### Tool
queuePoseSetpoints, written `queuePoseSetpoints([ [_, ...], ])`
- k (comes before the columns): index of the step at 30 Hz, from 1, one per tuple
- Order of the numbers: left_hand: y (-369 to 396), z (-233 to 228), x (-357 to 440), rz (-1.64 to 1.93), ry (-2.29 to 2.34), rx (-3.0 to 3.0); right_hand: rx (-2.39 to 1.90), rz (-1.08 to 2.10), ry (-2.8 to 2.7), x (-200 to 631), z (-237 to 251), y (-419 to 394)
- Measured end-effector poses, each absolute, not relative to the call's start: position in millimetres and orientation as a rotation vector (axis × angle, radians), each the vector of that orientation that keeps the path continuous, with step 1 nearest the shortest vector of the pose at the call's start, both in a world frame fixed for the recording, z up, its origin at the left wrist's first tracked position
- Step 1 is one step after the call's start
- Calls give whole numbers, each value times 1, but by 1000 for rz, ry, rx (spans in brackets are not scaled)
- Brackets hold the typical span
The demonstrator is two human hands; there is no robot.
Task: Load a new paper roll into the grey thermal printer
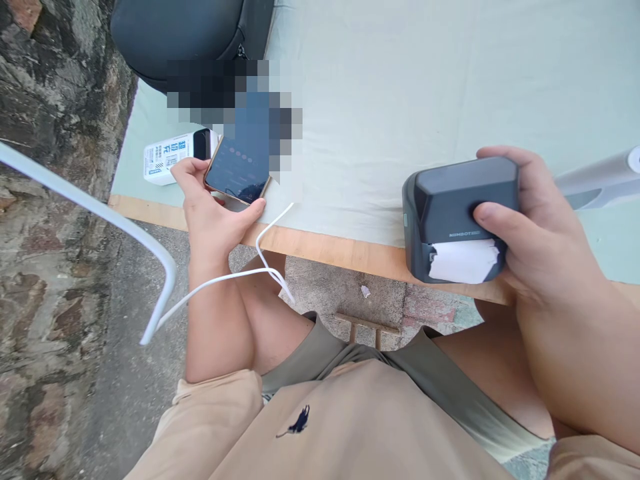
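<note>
"White cable (100, 209) bends closest to my remote view, with a tan shirt (360, 420) next."

"And the right hand (545, 227)?"

"Gripping a dark lettered device (447, 210) at the table's wooden edge (340, 251), thumb laid on its face, white paper (465, 261) showing at its near end; whether it touches that edge, I cannot tell."

"The left hand (210, 223)?"

"Thumb and fingers hold the near end of a phone (237, 170), its far part pixelated on my screen."

"And beyond?"

"Just beside the phone, I see a white box (170, 157); farther off, a black bag (185, 33) sits on pale cloth (390, 100)."
</note>
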State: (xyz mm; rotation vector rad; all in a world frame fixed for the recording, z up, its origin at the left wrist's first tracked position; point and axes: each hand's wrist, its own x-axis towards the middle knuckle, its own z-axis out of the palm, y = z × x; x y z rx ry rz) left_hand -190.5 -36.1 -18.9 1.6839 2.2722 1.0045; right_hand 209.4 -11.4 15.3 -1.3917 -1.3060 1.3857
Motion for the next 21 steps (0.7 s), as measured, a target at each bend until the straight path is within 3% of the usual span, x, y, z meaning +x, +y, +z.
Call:
queuePoseSetpoints([
  [21,-37,-18,-191,1002,2267,1691,-1397,1354,-1294,207,18,-10],
])
